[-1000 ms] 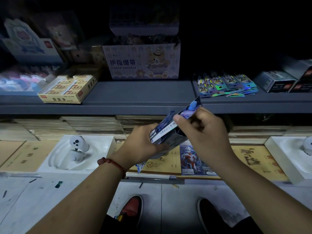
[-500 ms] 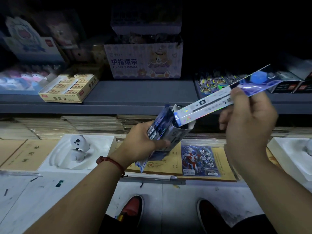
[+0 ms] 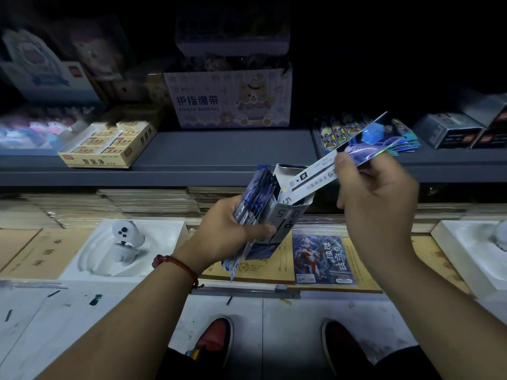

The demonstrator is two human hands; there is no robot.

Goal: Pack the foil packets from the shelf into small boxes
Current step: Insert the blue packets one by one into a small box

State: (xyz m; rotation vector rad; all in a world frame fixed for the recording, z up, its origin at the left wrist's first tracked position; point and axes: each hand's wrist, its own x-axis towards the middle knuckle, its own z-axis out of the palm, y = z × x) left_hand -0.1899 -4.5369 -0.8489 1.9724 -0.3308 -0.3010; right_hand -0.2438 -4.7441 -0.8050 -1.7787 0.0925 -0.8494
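Step in hand: insertion of a single packet into the box is judged to be under way and not yet completed.
Left hand (image 3: 227, 231): at frame centre. Fingers and thumb are curled round a small silver-grey cardboard box (image 3: 288, 218), together with a bundle of blue-violet foil packets (image 3: 258, 193) pressed against the box's left face.
Right hand (image 3: 375, 204): right of centre. The upper, holographic end of a long white-backed foil packet (image 3: 312, 179) is pinched between thumb and fingers.
Packet position: its lower end is seen inside the open mouth of the box, and the rest slants out toward the upper right of the frame.
Remaining stock: a fanned row of foil packets (image 3: 329, 133) is seen on the dark grey shelf (image 3: 219, 152), right of centre. Closed grey boxes (image 3: 447, 130) are noted beside it at the far right.
Recommended handling: the packet should be brought into line with the box's long axis before it is pushed, so that the right-hand flap is not buckled. The mouth should be kept square by the left hand, not squeezed. The pinch should be released only once the packet is seated.
Risk: the loose bundle may be let slip while attention is given to the box.
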